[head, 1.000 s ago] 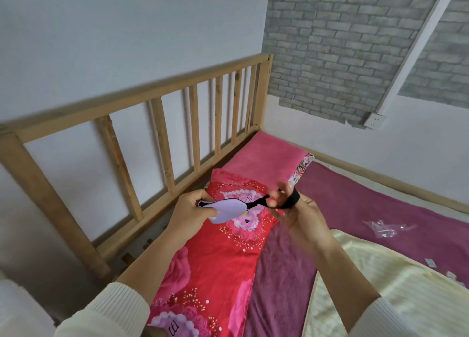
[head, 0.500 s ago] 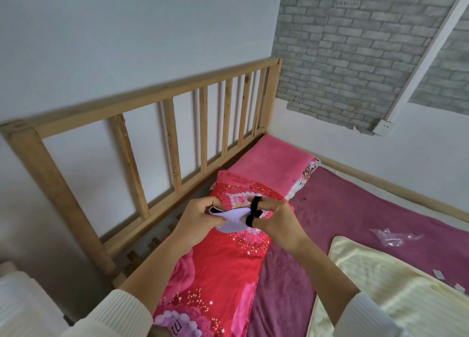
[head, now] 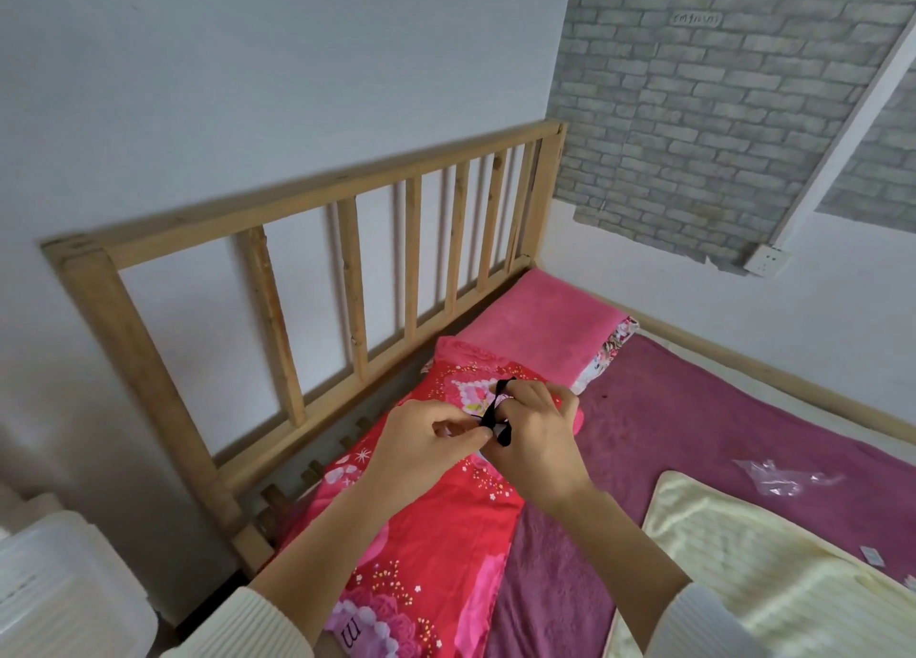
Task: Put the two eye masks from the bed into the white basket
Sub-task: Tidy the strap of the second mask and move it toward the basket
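Note:
Both hands hold one eye mask [head: 497, 417] above the red floral pillow [head: 436, 523]. The mask is lilac with a black strap, and it is folded small, so mostly the strap shows between the fingers. My left hand [head: 421, 446] pinches its left end. My right hand [head: 538, 429] grips the other end, with the strap looped round the index finger. A white basket [head: 59, 588] shows at the bottom left, beside the bed's corner post. No second eye mask is in view.
A wooden slatted headboard [head: 347, 261] runs along the left wall. A pink pillow [head: 540, 320] lies at the far corner. A purple sheet [head: 694, 434] covers the mattress, with a cream blanket [head: 743, 573] at lower right and a clear plastic wrapper [head: 773, 476] beside it.
The hands have come together, folding the stretched-out mask into a small bundle. The view has swung left and down, bringing the white basket further into sight.

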The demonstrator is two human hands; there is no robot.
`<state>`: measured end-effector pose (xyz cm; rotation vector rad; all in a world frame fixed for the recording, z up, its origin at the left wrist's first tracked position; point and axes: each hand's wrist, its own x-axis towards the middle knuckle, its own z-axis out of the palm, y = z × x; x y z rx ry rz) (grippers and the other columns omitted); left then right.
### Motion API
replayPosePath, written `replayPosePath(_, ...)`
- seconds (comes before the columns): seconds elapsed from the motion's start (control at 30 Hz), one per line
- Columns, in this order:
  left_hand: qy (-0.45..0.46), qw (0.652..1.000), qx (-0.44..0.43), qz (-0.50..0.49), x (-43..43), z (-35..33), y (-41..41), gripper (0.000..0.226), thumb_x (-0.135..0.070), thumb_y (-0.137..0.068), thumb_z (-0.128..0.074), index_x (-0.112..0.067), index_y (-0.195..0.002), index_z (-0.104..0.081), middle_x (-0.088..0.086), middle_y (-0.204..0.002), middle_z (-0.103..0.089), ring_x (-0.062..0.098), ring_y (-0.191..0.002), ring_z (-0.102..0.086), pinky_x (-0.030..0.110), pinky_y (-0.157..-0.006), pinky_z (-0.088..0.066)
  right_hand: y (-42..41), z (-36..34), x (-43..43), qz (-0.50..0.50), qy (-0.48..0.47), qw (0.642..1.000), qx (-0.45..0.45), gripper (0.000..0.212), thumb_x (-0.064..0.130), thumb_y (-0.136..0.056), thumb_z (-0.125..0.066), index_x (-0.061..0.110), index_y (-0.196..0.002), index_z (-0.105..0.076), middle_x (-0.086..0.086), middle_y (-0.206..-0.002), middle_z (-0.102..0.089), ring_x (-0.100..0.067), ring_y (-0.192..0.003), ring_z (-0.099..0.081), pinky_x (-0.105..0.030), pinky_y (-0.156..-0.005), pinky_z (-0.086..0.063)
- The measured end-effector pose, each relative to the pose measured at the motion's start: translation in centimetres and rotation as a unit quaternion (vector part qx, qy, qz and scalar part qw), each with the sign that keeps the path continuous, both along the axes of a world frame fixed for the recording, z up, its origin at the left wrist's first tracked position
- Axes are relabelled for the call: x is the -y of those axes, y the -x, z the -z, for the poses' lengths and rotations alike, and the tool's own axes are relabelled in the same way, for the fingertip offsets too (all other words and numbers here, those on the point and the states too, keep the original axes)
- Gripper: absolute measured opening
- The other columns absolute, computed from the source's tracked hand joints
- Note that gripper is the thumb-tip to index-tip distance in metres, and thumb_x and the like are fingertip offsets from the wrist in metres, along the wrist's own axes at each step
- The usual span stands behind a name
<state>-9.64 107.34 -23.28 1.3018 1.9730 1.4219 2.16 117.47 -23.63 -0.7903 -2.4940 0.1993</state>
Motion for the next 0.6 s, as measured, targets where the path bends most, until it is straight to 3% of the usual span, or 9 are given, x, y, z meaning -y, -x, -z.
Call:
replayPosePath(0.13,0.022,0.999,-0.023,-0.005,0.4,0.2,-0.3,0.006,-0.025,-0.076,-0.073,-0.023,-0.074,-0.079,-0.006,-0.069,-0.076,0.006,-0.063,-0.064,0.02,-0.06,-0.048,0.0,0.4,0.6,-0.03,-0.019,0.999,0.023,0.006,0.012,-0.063,-0.067,0.008,-0.064,-0.064,-0.001,-0.089,-0.066,-0.024,-0.093,-0.063,-0.051,-0.096,-0.036)
replayPosePath(0.2,0.03,0.999,-0.012,-0.036,0.7,0.2,-0.3,0.009,-0.021,-0.077,-0.07,-0.018,-0.071,-0.077,-0.003,-0.067,-0.074,0.012,-0.064,-0.066,0.027,-0.061,-0.051,0.0,0.9,0.6,-0.04,-0.006,0.999,0.007,0.004,0.013,-0.065,-0.066,0.01,-0.067,-0.064,0.0,-0.094,-0.067,-0.021,-0.094,-0.062,-0.05,-0.099,-0.03)
replayPosePath(0.3,0.042,0.984,0.079,-0.153,1.7,0.7,0.7,0.011,-0.022,-0.077,-0.068,-0.019,-0.069,-0.074,-0.002,-0.063,-0.071,0.009,-0.055,-0.06,0.023,-0.055,-0.045,0.1,1.3,0.6,-0.032,0.079,0.996,-0.034,0.003,0.015,-0.072,-0.058,0.014,-0.068,-0.059,0.002,-0.075,-0.061,-0.014,-0.077,-0.053,-0.035,-0.101,-0.018)
replayPosePath(0.37,0.065,0.96,0.154,-0.225,2.7,1.3,1.2,0.012,-0.024,-0.078,-0.067,-0.017,-0.071,-0.074,0.005,-0.062,-0.069,0.006,-0.049,-0.055,0.022,-0.052,-0.043,0.3,1.5,0.8,-0.051,0.144,0.987,-0.048,0.009,0.012,-0.076,-0.056,0.016,-0.068,-0.055,-0.003,-0.064,-0.057,-0.013,-0.062,-0.046,-0.03,-0.098,-0.017)
replayPosePath(0.47,0.063,0.905,0.29,-0.305,4.8,2.7,1.1,0.014,-0.023,-0.08,-0.067,-0.017,-0.07,-0.073,-0.001,-0.048,-0.062,0.002,-0.033,-0.051,0.018,-0.037,-0.044,1.1,2.1,1.6,-0.106,0.218,0.97,-0.031,0.013,0.007,-0.081,-0.058,0.012,-0.069,-0.054,-0.014,-0.063,-0.058,-0.021,-0.056,-0.046,-0.037,-0.09,-0.028)
replayPosePath(0.53,0.049,0.872,0.326,-0.361,6.7,3.7,1.2,0.019,-0.024,-0.081,-0.066,-0.019,-0.064,-0.07,-0.005,-0.049,-0.064,0.004,-0.045,-0.059,0.022,-0.047,-0.049,2.0,2.5,2.8,-0.155,0.261,0.952,-0.032,0.012,0.004,-0.082,-0.059,0.004,-0.071,-0.054,-0.023,-0.066,-0.055,-0.035,-0.06,-0.047,-0.038,-0.07,-0.036)
replayPosePath(0.6,0.019,0.83,0.363,-0.423,8.8,4.6,1.6,0.021,-0.026,-0.081,-0.067,-0.017,-0.061,-0.068,0.001,-0.062,-0.067,0.015,-0.059,-0.06,0.028,-0.061,-0.05,3.2,3.0,4.6,-0.218,0.298,0.929,-0.029,0.017,0.002,-0.083,-0.059,0.002,-0.069,-0.05,-0.025,-0.066,-0.049,-0.037,-0.06,-0.043,-0.045,-0.058,-0.033)
